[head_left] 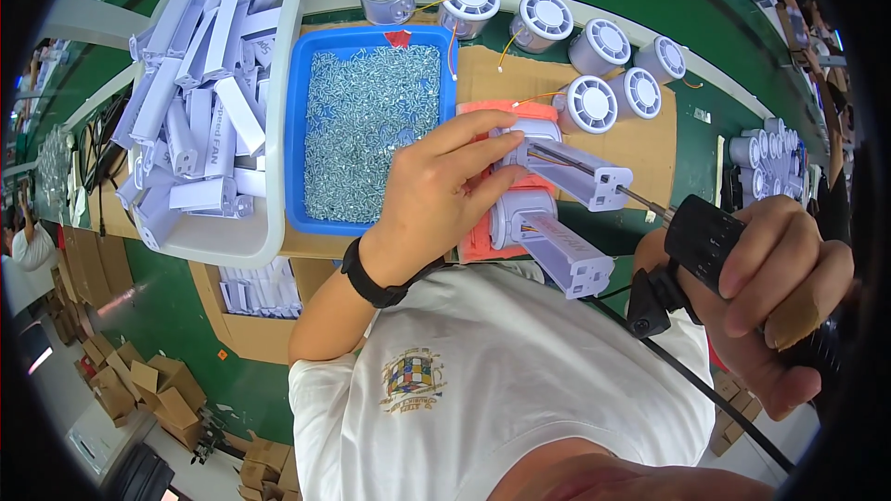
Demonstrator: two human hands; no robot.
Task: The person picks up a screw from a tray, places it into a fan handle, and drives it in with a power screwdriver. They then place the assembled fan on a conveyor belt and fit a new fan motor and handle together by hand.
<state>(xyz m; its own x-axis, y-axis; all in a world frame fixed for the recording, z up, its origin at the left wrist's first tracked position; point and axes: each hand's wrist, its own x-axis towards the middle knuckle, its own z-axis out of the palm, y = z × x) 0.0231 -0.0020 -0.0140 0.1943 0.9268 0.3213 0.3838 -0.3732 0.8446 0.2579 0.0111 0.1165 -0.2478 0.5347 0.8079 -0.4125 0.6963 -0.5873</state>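
Note:
In my right hand [775,283] is a black electric screwdriver [703,239], fingers wrapped round its body. Its long bit passes through the end of a pale plastic fan handle [587,178] and runs along inside it. My left hand [444,187] grips the base of that handle, fingertips and thumb on the white part. Beside it, nearer me, a second handle piece [564,255] lies with its round base on an orange-red cloth [478,232]. Thin wires show inside both handles.
A blue tray [294,130] of small screws stands left of my left hand. Farther left, a white bin [288,56] holds plastic handles. Several round fan heads [543,19] stand behind on cardboard [492,74]. A black cable [705,390] hangs from the screwdriver.

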